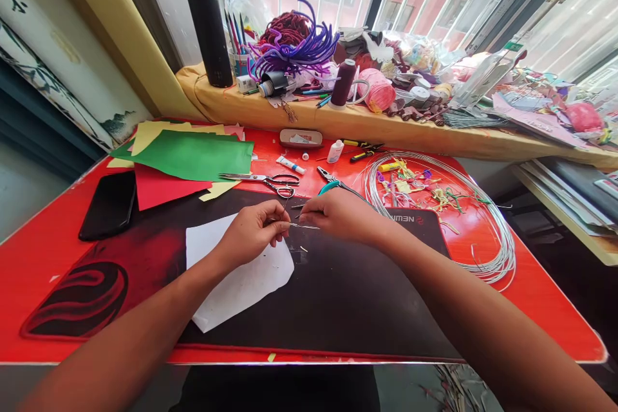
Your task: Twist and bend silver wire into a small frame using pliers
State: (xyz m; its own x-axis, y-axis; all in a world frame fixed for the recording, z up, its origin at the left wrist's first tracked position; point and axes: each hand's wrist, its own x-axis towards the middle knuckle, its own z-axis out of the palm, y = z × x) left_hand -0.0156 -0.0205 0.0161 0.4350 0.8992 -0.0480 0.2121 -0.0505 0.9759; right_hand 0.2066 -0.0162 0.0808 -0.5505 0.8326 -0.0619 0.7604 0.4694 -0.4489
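Over the dark desk mat, my left hand pinches a thin, pale wire between thumb and fingertips. The wire points right, passing just below the fingers of my right hand. That hand is closed too, its fingertips pressed together beside a fine dark tip; what it grips is too small to make out. A sheet of white paper lies partly beneath my left hand and forearm. Just beyond the hands are scissors and teal-handled pliers, the pliers partly hidden behind my right hand.
A large coil of silver wire surrounds colourful scraps at right. Coloured paper and a black phone lie at left. Farther back are a glue tube and small white bottle. A black flask stands on the crowded sill.
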